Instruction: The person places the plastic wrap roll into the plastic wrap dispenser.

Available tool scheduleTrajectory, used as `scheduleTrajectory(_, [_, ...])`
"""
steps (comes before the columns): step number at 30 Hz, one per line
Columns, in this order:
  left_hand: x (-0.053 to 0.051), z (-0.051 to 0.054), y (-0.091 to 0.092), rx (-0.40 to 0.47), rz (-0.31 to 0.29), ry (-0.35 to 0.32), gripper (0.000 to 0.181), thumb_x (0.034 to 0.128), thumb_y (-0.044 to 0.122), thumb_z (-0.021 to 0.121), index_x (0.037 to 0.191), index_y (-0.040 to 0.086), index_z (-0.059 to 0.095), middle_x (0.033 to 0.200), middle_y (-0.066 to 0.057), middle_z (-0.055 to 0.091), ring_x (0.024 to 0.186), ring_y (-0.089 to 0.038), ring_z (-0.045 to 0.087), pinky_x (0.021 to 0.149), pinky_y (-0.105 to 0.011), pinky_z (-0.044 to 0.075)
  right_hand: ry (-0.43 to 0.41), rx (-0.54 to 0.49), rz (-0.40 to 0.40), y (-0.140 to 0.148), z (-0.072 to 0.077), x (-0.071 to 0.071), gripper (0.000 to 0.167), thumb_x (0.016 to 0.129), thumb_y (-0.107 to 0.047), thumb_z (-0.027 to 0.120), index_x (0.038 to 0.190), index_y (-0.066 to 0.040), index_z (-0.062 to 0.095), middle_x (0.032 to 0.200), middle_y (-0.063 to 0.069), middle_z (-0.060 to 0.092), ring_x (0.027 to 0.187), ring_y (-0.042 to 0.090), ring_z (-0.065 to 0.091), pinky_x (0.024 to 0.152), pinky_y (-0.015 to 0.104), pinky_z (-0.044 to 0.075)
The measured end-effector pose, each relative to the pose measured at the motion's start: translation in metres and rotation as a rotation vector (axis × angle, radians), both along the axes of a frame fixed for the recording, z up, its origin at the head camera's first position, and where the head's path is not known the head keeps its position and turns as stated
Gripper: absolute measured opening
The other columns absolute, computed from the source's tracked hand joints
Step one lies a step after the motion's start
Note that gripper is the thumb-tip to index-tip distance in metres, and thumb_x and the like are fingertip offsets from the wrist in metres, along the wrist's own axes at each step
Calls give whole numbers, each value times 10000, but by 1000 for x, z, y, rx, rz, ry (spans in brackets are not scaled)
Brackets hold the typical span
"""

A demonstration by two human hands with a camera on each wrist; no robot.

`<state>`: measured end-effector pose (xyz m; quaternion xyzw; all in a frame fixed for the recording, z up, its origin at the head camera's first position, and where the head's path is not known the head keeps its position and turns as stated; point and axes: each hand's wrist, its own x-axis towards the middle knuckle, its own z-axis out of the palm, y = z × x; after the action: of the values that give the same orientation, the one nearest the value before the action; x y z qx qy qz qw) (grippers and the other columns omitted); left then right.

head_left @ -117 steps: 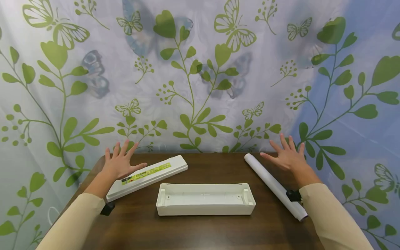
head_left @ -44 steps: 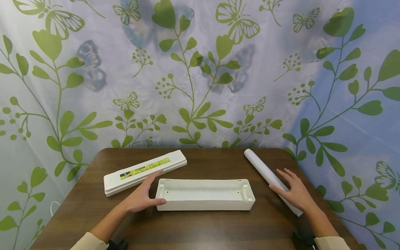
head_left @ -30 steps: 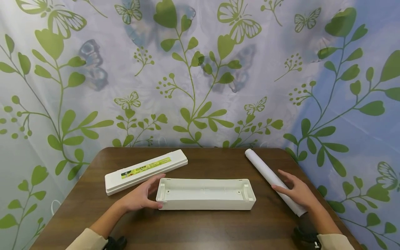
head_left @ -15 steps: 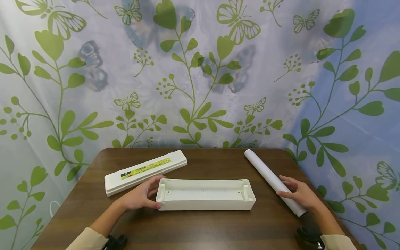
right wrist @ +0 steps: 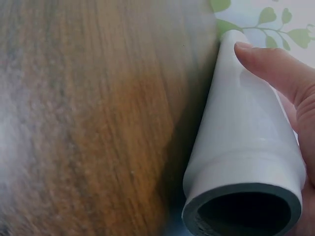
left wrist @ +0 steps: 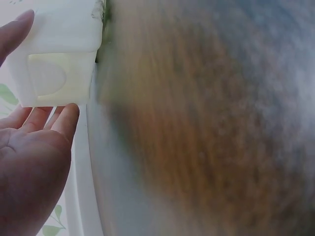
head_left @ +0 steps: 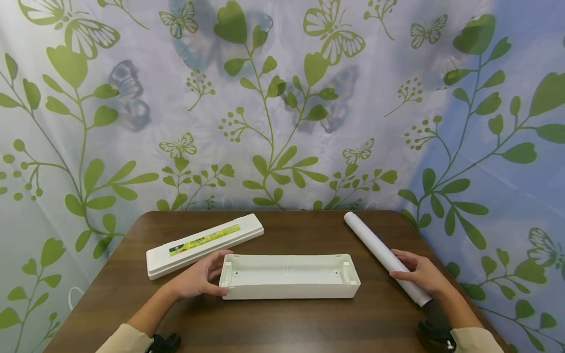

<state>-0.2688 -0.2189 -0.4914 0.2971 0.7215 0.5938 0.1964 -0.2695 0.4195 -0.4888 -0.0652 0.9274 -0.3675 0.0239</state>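
A long white open box [head_left: 289, 291] lies across the middle of the table. My left hand [head_left: 194, 280] grips its left end, thumb at the front side and fingers at the back. The left wrist view shows that end of the box [left wrist: 61, 78] between the thumb and fingertips. On the right, a white roll of cling film [head_left: 371, 240] lies aslant. My right hand [head_left: 423, 275] holds it near its front end, thumb on the near left side. In the right wrist view the hollow core of the cling film roll [right wrist: 246, 162] faces the camera.
A white lid [head_left: 205, 245] with a yellow-green label lies aslant behind the left hand, close to the box's left back corner. All rests on a brown wooden table [head_left: 282, 326]. A curtain [head_left: 282, 122] with leaves and butterflies hangs behind the table's far edge.
Both hands were raised with fingers spread. They came down: the left took hold of the box's left end, the right closed on the cling film roll. The box, roll and lid show no clear shift.
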Motion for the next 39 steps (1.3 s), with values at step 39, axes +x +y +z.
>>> scheduleTrajectory(39, [1, 0, -1, 13, 1, -64, 962, 802, -3, 842, 1542, -14, 228, 1566, -297, 307, 1490, -513, 270, 1016, -232, 512, 141, 76, -55, -13, -5, -5, 721, 830, -336, 862, 1383, 45, 602, 1279, 257, 686, 1048, 194, 696, 728, 198, 533])
